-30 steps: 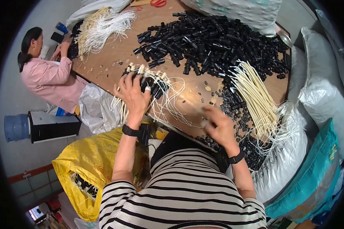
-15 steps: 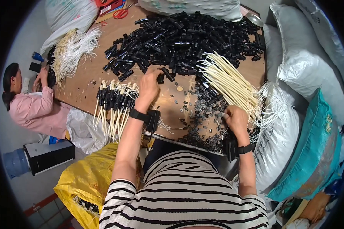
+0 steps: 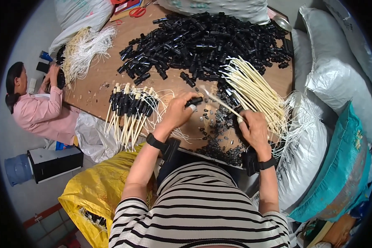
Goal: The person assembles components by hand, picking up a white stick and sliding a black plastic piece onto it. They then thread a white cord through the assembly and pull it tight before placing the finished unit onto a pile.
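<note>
My left hand (image 3: 178, 111) is closed around a short black plastic tube fitting (image 3: 194, 101), which sticks out past its fingertips. In my right hand (image 3: 255, 129) is one thin cream-coloured rod (image 3: 222, 103), its pale tip slanting up toward the black fitting but apart from it. Beside the right hand lies a bundle of similar cream rods (image 3: 256, 89) with white strings trailing from one end. Small dark and grey pieces (image 3: 225, 149) are scattered between my hands. Left of my left hand are several rods with black fittings on them (image 3: 128, 105), laid side by side.
A large heap of black fittings (image 3: 182, 45) covers the table's far part. White sacks (image 3: 335, 62) and a teal sack (image 3: 330, 165) crowd the right; a yellow bag (image 3: 91, 182) stands at lower left. Another person in pink (image 3: 43, 109) works at the left table edge.
My left hand has come back from the heap toward me with a black fitting. My right hand now holds a rod angled toward the left hand. The view has shifted slightly.
</note>
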{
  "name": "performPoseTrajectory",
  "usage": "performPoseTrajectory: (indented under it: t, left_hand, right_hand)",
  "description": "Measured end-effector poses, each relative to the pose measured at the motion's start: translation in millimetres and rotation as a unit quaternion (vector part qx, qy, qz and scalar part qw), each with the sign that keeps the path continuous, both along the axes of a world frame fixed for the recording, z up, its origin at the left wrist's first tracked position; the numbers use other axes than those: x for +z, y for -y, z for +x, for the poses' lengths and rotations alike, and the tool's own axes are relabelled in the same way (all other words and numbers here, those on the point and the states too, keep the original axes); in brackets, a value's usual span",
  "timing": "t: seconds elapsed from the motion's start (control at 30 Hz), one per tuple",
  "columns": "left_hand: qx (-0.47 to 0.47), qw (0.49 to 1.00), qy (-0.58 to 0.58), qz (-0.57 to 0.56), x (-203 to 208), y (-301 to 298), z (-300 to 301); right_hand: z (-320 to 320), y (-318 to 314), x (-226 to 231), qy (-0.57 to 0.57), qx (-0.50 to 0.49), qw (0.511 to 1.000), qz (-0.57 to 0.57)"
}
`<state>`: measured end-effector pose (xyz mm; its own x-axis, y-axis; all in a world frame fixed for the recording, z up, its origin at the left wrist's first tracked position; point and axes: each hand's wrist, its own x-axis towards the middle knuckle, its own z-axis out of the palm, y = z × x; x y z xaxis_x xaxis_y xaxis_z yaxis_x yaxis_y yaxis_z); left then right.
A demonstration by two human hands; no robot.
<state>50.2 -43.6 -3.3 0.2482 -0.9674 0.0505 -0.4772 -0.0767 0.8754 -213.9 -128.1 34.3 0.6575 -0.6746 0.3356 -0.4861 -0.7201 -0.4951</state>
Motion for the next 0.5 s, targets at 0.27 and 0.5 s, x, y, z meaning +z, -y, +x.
performPoseTrajectory:
  t: [0.27,0.5]
  left_hand:
    - [-0.008,0.987,-0.157,0.021,-3,-14,2]
    - [-0.157,0.956,0.188,-0.164,3,-8,-17]
  right_hand:
    - [5,-15,1,0.028,0.082,0.994,0.071]
    - [27,-33,1,-0.079,0.104,0.991,0.002]
